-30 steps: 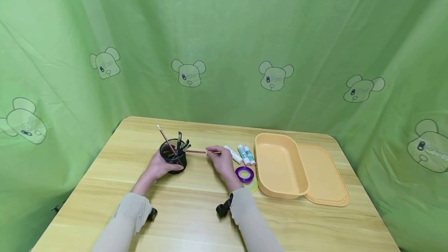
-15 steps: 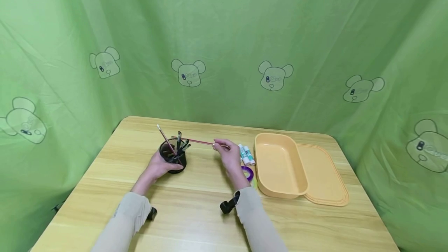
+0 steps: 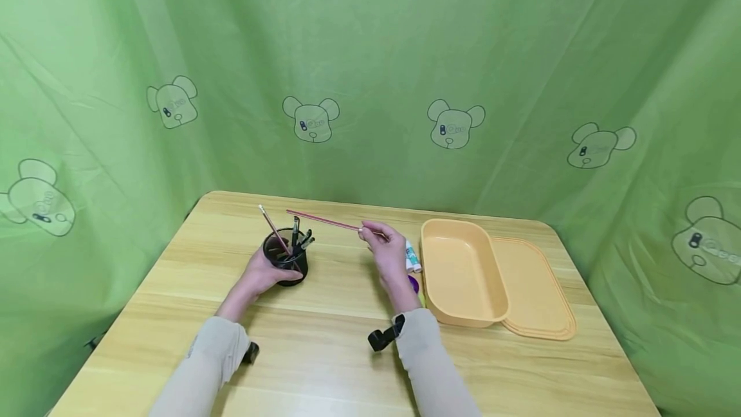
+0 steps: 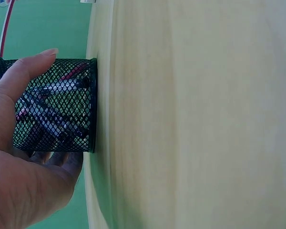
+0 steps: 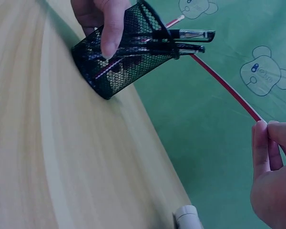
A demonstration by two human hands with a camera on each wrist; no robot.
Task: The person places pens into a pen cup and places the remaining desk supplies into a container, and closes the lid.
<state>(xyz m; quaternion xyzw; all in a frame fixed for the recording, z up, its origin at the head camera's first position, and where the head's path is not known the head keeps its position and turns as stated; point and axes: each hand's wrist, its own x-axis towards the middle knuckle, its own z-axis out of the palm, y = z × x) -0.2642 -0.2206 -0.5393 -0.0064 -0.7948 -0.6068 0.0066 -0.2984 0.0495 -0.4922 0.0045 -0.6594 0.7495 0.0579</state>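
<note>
In the head view my left hand (image 3: pixel 259 273) grips a black mesh pen holder (image 3: pixel 294 269) that stands upright on the table's left half. Its thumb lies along the near side of the mesh, as the left wrist view also shows. Inside the holder are several black pens (image 5: pixel 195 35) and a red pencil (image 3: pixel 272 225) with a white end. My right hand (image 3: pixel 386 253) pinches another red pencil (image 3: pixel 324 220) by its pale end, thumb against fingers. That pencil is raised, its far end pointing left, behind and above the holder.
Right of my right hand lie glue sticks (image 3: pixel 413 259), partly covered by it, and a purple tape roll (image 3: pixel 413 284), mostly hidden. An orange box (image 3: pixel 463 269) without its lid stands beyond, its lid (image 3: pixel 535 288) flat beside it. Green curtain (image 3: pixel 370 166) surrounds the table.
My right hand has moved away and to the right, lifting the pencil, whose far end rose from beside the holder to behind it. My left hand and the holder stayed put.
</note>
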